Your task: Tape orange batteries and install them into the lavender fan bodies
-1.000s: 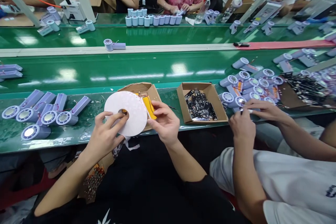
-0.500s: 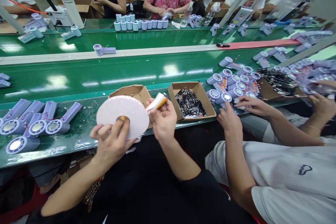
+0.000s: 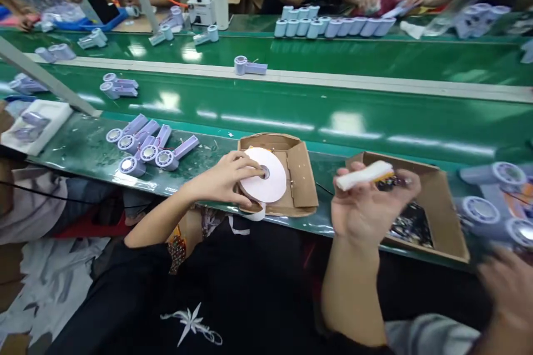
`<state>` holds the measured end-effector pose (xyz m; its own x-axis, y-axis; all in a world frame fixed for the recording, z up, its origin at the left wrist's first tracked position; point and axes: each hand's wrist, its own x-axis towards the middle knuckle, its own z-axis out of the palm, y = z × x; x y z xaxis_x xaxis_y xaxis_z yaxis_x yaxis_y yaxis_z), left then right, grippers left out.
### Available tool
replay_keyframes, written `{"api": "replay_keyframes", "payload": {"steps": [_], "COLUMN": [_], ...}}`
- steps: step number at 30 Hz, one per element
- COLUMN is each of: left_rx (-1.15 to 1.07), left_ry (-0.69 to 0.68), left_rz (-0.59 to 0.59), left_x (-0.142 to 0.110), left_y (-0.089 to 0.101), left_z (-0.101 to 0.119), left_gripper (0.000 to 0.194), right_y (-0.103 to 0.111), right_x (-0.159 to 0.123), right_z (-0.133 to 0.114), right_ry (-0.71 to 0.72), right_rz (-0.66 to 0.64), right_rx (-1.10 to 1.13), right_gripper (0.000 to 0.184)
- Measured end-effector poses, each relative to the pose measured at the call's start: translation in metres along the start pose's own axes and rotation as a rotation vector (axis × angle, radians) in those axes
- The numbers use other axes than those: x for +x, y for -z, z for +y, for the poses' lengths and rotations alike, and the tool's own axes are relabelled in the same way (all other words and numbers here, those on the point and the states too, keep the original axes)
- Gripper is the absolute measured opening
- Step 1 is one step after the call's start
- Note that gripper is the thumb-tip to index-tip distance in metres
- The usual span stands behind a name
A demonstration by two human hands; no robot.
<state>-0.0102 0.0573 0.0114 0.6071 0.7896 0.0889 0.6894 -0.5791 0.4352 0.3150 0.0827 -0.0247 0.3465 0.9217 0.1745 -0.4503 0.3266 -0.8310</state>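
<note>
My left hand (image 3: 227, 177) is on a roll of white tape (image 3: 272, 180), its fingertips at the center hole and its thumb near the lower edge. The roll lies tilted in a shallow cardboard box (image 3: 303, 177), and a loose tape end hangs over the front. Raised to the right, my right hand (image 3: 366, 205) pinches a small orange block with a white strip (image 3: 364, 175) along it. Behind that hand stands a second cardboard box (image 3: 447, 216) holding dark circuit boards (image 3: 412, 224), which the hand partly hides.
Several lilac fan housings with handles (image 3: 166, 158) lie on the green bench left of the roll. More housings (image 3: 483, 211) sit at the right, near a co-worker's blurred hand (image 3: 510, 277). One housing (image 3: 250, 65) rests on the pale middle strip. Other people work across the line.
The view has turned left. The tape roll has come down from mid-air into the cardboard box. My right hand has drawn away from it, still holding the orange block.
</note>
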Motion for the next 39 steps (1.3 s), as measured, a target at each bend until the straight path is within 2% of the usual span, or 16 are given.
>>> {"api": "replay_keyframes", "payload": {"steps": [2, 5, 7, 8, 10, 13, 16, 18, 20, 23, 27, 29, 31, 33, 36, 39], "left_rx": [0.067, 0.391, 0.563, 0.603, 0.638, 0.647, 0.571, 0.524, 0.519, 0.481, 0.309, 0.258, 0.236, 0.215, 0.176, 0.14], "left_ry": [0.184, 0.68, 0.912, 0.958, 0.94, 0.857, 0.867, 0.835, 0.732, 0.536, 0.375, 0.326, 0.28, 0.234, 0.172, 0.185], "left_rz": [0.2, 0.483, 0.516, 0.487, 0.396, 0.262, 0.142, 0.137, 0.182, 0.197, 0.057, -0.027, -0.078, -0.106, -0.09, -0.023], "left_x": [-0.031, -0.089, -0.116, -0.124, -0.126, -0.111, -0.092, -0.074, -0.043, 0.04, 0.177, 0.224, 0.248, 0.254, 0.248, 0.244], "left_y": [0.003, 0.002, 0.005, 0.006, 0.009, 0.012, 0.012, 0.014, 0.019, 0.03, 0.035, 0.033, 0.031, 0.028, 0.021, 0.013], "left_z": [-0.01, -0.023, -0.036, -0.044, -0.06, -0.08, -0.092, -0.097, -0.107, -0.134, -0.172, -0.185, -0.195, -0.203, -0.214, -0.222], "left_gripper": [0.055, 0.054, 0.064, 0.067, 0.069, 0.065, 0.054, 0.052, 0.051, 0.05, 0.045, 0.04, 0.034, 0.03, 0.034, 0.044], "right_y": [0.016, 0.042, 0.054, 0.057, 0.061, 0.07, 0.095, 0.114, 0.121, 0.091, -0.004, -0.053, -0.093, -0.117, -0.128, -0.124], "right_x": [-0.012, -0.016, -0.015, -0.014, -0.014, -0.023, -0.042, -0.054, -0.06, -0.04, 0.042, 0.087, 0.123, 0.152, 0.183, 0.203], "right_z": [0.0, 0.001, 0.005, 0.008, 0.013, 0.012, -0.002, -0.014, -0.025, -0.034, -0.035, -0.032, -0.024, -0.008, 0.035, 0.085], "right_ry": [-0.012, -0.009, -0.011, -0.019, -0.045, -0.072, -0.069, -0.077, -0.064, 0.026, 0.206, 0.234, 0.197, 0.125, 0.018, -0.032], "right_rz": [0.045, 0.113, 0.134, 0.134, 0.113, 0.075, 0.152, 0.222, 0.247, 0.18, -0.022, -0.112, -0.225, -0.35, -0.562, -0.716], "right_rx": [-0.05, -0.106, -0.126, -0.13, -0.134, -0.162, -0.218, -0.26, -0.29, -0.292, -0.23, -0.191, -0.193, -0.233, -0.365, -0.597], "right_gripper": [0.081, 0.087, 0.09, 0.09, 0.087, 0.081, 0.072, 0.068, 0.07, 0.071, 0.062, 0.057, 0.055, 0.06, 0.067, 0.056]}}
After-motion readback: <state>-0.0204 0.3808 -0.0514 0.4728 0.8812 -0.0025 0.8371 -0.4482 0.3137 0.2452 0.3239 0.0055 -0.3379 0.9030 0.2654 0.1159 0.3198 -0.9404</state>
